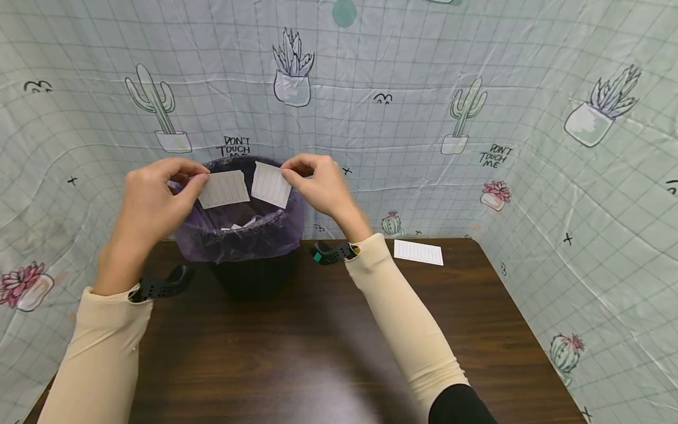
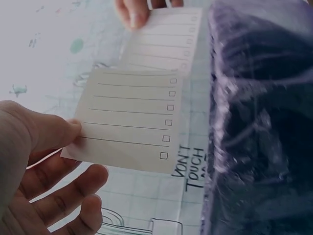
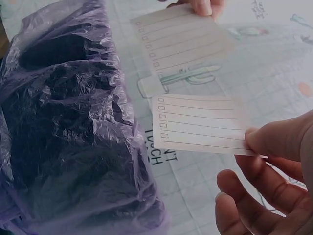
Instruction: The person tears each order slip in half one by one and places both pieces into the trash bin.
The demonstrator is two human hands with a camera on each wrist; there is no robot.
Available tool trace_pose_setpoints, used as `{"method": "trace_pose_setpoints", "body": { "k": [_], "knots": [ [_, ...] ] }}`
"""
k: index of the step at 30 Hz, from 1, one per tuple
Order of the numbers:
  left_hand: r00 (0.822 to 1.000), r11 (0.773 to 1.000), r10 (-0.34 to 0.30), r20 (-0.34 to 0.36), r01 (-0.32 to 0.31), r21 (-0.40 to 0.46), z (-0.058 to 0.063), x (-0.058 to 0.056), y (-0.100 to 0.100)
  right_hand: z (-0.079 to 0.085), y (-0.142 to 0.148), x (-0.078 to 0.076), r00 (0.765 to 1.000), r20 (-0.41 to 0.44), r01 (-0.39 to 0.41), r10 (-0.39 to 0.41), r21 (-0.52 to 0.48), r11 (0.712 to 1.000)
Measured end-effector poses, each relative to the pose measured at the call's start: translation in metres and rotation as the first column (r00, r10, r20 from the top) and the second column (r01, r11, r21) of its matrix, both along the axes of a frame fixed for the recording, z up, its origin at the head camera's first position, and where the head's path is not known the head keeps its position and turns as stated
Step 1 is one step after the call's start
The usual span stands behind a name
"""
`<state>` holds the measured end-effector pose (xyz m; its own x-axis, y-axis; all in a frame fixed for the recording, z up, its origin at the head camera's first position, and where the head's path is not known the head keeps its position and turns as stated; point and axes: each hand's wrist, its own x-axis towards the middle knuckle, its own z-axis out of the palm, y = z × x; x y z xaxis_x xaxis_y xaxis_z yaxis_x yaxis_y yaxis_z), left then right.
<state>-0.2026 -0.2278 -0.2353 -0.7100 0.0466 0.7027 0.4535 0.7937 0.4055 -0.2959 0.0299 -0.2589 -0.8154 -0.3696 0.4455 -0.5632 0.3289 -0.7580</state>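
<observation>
Two pieces of lined paper with checkbox rows hang over a trash bin (image 1: 254,277) lined with a purple plastic bag (image 1: 238,244). My left hand (image 1: 159,194) pinches the left paper piece (image 1: 225,189) at its outer upper corner between thumb and forefinger. The right paper piece (image 1: 270,185) is pinched the same way by my right hand (image 1: 320,182). A narrow gap parts the two pieces, and their facing edges look uneven, as if torn. Both wrist views show the papers above the bag's rim, the left piece (image 2: 127,122) and the right piece (image 3: 200,125) each held by thumb and fingers.
White paper scraps (image 1: 241,225) lie inside the bin. Another lined sheet (image 1: 418,252) lies on the dark wooden table (image 1: 318,353) at the back right. A cloth printed with cacti (image 1: 371,118) surrounds the table at the back and sides.
</observation>
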Motion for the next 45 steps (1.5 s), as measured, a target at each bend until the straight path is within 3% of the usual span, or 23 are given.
{"method": "trace_pose_setpoints", "body": {
  "k": [14,26,38,45],
  "knots": [
    [0.988,0.998,0.057,0.142,-0.053,-0.029,-0.014,-0.011,-0.010,0.002,-0.016,-0.008,1.000,-0.001,-0.002,0.002,0.008,1.000],
    [0.980,0.997,0.060,0.187,-0.049,-0.065,-0.020,-0.015,-0.015,0.009,-0.023,-0.008,1.000,-0.006,-0.018,0.018,0.007,1.000],
    [0.985,0.995,0.044,0.167,-0.028,-0.097,-0.022,-0.017,-0.017,0.009,-0.025,-0.007,1.000,-0.003,-0.014,0.014,0.012,1.000],
    [0.980,0.995,0.029,0.198,-0.009,-0.103,-0.024,-0.017,-0.017,0.008,-0.026,-0.009,1.000,-0.007,-0.014,0.014,0.016,1.000]
  ]
}}
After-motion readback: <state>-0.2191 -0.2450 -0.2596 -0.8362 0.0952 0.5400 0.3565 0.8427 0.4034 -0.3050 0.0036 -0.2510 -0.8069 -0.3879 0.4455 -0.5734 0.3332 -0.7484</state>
